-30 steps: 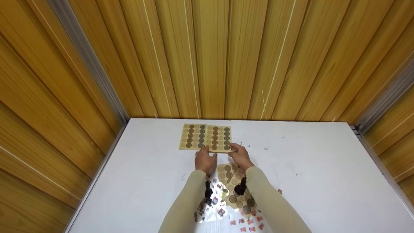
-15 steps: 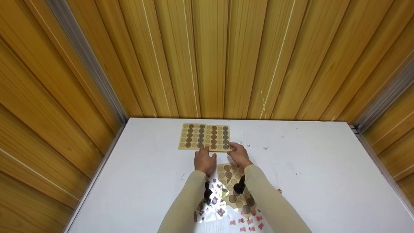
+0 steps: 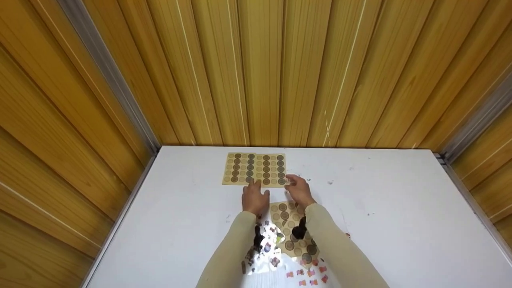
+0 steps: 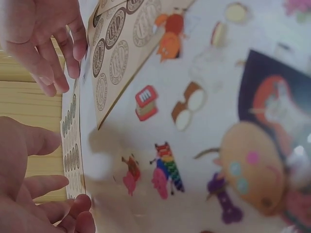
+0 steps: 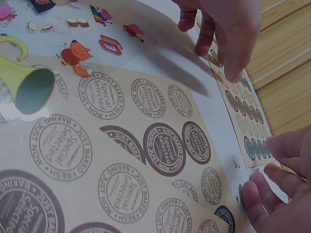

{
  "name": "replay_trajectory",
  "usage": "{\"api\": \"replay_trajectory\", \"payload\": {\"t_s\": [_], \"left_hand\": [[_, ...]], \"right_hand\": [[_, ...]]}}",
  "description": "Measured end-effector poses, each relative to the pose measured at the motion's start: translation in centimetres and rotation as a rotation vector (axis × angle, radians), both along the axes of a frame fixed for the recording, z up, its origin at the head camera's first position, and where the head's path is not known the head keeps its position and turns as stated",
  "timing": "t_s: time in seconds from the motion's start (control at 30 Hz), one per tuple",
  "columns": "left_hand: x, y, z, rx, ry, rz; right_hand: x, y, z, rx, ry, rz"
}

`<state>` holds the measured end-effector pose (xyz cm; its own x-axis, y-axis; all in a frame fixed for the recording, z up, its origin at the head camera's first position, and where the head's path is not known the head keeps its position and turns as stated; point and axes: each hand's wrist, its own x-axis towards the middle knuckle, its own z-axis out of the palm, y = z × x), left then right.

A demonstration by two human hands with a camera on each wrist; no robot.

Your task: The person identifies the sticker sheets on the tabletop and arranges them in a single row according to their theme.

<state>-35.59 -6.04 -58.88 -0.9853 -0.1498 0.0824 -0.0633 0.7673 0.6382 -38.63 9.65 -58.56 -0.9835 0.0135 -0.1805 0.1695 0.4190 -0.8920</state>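
Two tan sheets of round stickers lie side by side at the back of the white table: a left sheet (image 3: 237, 168) and a right sheet (image 3: 270, 170). My left hand (image 3: 255, 199) rests its fingertips by their lower meeting corners, thumb spread away. By the lower right corner of the right sheet is my right hand (image 3: 300, 191), thumb and index apart with nothing seen between them. In the right wrist view that right hand (image 5: 284, 182) has loosely bent fingers near the sheet's edge. Whether any fingertip touches paper is hard to tell.
A larger sheet of round "Special Selected" stickers (image 5: 121, 194) lies under my right forearm. Small cartoon stickers, such as a fox (image 5: 77, 57) and a red book (image 4: 146, 103), are scattered near my forearms. Wooden-slat walls (image 3: 264, 72) stand behind the table.
My right hand has drawn slightly to the right, away from the right sheet's corner, its fingers loosening. The left hand stays in almost the same place.
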Motion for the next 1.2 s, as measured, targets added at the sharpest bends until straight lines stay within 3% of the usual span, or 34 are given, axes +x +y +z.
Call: {"api": "replay_trajectory", "payload": {"t_s": [0.3,0.43,0.67,0.83,1.0,1.2], "left_hand": [[0.6,0.3,0.5,-0.041,0.000,-0.093],[1.3,0.5,1.0,-0.013,-0.006,-0.183],[2.7,0.6,1.8,-0.058,-0.004,-0.420],[3.9,0.7,2.0,-0.094,-0.011,-0.499],[5.0,1.1,2.3,-0.241,-0.019,-0.624],[6.7,2.5,2.1,-0.467,-0.051,-0.832]], "right_hand": [[0.9,1.6,0.3,-0.026,0.006,0.013],[1.8,2.2,0.5,-0.002,0.017,0.039],[3.6,3.7,0.8,0.098,0.091,0.068],[4.4,4.8,0.7,0.095,0.099,0.061],[5.2,5.5,0.1,0.112,0.117,0.080],[6.7,6.6,0.4,0.170,0.091,0.105]]}}
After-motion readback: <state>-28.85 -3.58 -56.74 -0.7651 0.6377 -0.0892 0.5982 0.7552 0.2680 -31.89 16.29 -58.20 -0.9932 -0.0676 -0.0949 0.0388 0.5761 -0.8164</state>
